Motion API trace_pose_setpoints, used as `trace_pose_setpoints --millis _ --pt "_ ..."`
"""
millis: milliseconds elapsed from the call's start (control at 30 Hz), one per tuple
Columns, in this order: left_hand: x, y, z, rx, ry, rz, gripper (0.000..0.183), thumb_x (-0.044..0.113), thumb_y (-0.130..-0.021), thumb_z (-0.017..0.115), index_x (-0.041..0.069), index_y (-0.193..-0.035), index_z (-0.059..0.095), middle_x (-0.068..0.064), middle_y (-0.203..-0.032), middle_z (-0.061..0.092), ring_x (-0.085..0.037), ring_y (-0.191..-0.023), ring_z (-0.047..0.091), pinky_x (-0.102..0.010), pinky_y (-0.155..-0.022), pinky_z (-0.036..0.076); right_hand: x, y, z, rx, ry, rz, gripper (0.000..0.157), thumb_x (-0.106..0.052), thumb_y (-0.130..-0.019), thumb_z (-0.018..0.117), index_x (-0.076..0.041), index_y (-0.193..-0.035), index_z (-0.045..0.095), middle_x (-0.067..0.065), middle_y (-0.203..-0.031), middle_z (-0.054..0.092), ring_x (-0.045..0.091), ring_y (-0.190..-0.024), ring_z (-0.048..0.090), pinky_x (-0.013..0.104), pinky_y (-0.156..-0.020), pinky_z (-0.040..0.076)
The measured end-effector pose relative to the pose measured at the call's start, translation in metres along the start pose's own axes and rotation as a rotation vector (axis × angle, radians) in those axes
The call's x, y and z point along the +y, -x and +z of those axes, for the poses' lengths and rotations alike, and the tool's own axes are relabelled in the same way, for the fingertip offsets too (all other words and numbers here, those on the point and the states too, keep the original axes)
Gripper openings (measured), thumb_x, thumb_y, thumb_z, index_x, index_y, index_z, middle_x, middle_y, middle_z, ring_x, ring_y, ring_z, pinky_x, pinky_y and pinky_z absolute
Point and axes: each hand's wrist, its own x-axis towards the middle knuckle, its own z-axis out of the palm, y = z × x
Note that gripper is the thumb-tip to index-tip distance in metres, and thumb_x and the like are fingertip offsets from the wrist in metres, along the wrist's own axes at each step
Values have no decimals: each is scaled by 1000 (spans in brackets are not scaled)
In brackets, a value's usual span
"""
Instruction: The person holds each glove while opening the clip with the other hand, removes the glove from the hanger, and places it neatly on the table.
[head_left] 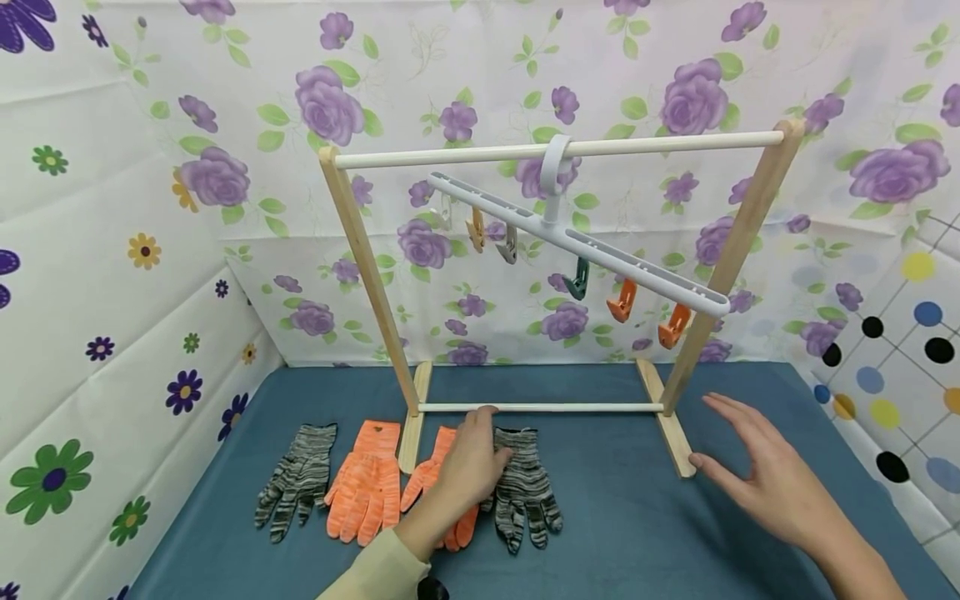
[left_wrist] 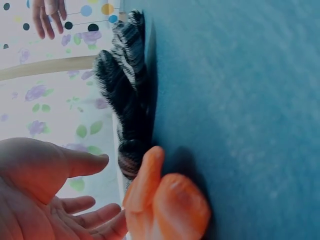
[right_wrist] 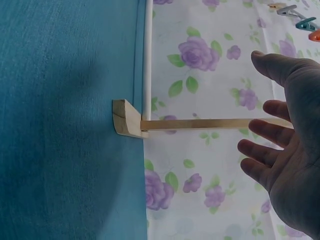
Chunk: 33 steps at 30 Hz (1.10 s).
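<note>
In the head view my left hand (head_left: 474, 457) is over the right orange glove (head_left: 444, 442), covering part of it. Its thumb and fingers are apart with nothing between them in the left wrist view. Close to its right lies a black-and-grey striped glove (head_left: 523, 487). Another orange glove (head_left: 366, 487) and a second striped glove (head_left: 297, 479) lie flat further left. My right hand (head_left: 772, 475) hovers near the right foot (head_left: 667, 421) of the wooden rack, fingers spread and holding nothing.
A wooden rack with a white top bar (head_left: 465, 155) stands on the blue cloth (head_left: 600, 517). From the bar hangs a white clip hanger (head_left: 637, 268), tilted in view, with several coloured clips such as an orange clip (head_left: 622, 302). Flowered sheeting (head_left: 285, 75) walls the back.
</note>
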Motion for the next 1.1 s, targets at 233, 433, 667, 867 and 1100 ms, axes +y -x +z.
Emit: trace_pose_setpoints --millis 233,433,667,867,1100 --pt "-1 9 -13 84 8 79 56 16 -100 78 4 -148 54 -18 -140 59 -34 -120 62 -51 -87 57 5 0 -3 5 11 2 87 -32 -92 88 -15 -163 41 23 -156 46 51 -135 48 74 -91 45" --pt "-1 18 -28 167 -21 116 51 23 -101 77 5 -145 58 -14 -135 62 -32 -118 64 -51 -91 57 9 0 -7 11 26 6 88 -35 -92 87 -13 -163 41 24 -156 46 51 -134 48 74 -90 45" --pt "-8 27 -44 257 -83 131 48 28 -99 80 8 -140 63 -10 -131 64 -29 -117 64 -49 -89 58 16 1 -12 31 21 5 89 -32 -91 88 -12 -163 41 26 -156 46 54 -134 47 75 -90 42" --pt "-19 34 -60 313 -121 141 47 29 -96 83 10 -136 66 -10 -125 65 -29 -107 63 -47 -81 56 24 1 -15 35 25 17 90 -32 -91 88 -10 -163 40 27 -156 45 55 -135 45 76 -93 39" --pt "-35 39 -77 381 -184 170 46 27 -94 84 6 -131 68 -13 -122 64 -33 -104 62 -50 -83 55 34 1 -14 33 26 27 89 -33 -92 87 -6 -163 40 31 -156 44 57 -136 43 78 -97 35"
